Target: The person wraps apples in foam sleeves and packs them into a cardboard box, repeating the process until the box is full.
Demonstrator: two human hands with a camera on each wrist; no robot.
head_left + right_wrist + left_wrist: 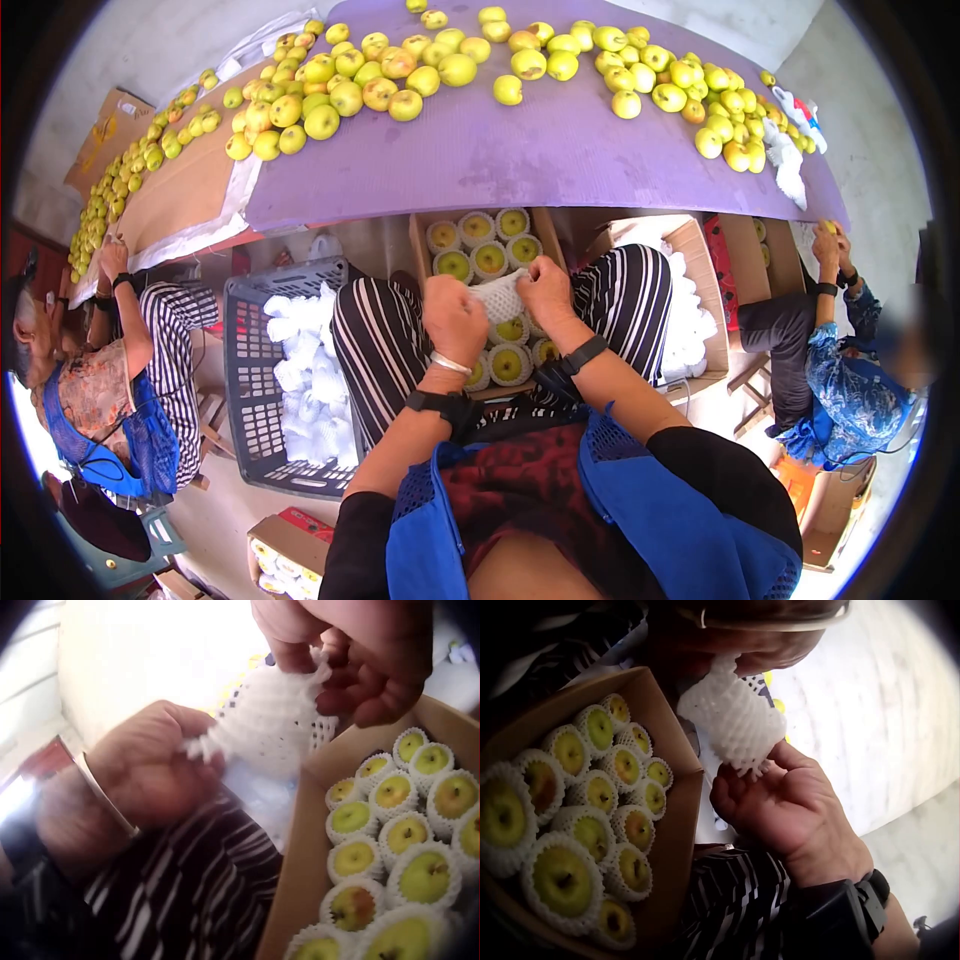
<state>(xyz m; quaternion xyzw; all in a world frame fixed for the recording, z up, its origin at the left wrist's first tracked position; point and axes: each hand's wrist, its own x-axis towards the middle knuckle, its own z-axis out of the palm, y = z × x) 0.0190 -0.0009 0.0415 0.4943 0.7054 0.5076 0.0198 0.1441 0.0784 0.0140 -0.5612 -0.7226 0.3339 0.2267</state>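
Observation:
A white foam net [503, 297] is stretched between both hands above a cardboard box of apples. The left hand [457, 318] pinches one end of the net and the right hand [546, 290] pinches the other. In the left wrist view the net [733, 720] looks flattened, with the right hand's [787, 810] fingertips at its lower edge. The right wrist view shows the net [262, 720] between the left hand [154, 769] and the right hand [352, 660]. Apples in foam nets [353, 859] fill the box beside them.
Loose apples [321, 122] lie along the far part of the purple table [420, 170]. A dark crate [250, 400] of white nets stands left of the legs, and a carton [715, 360] of more nets stands right. One person sits at each side.

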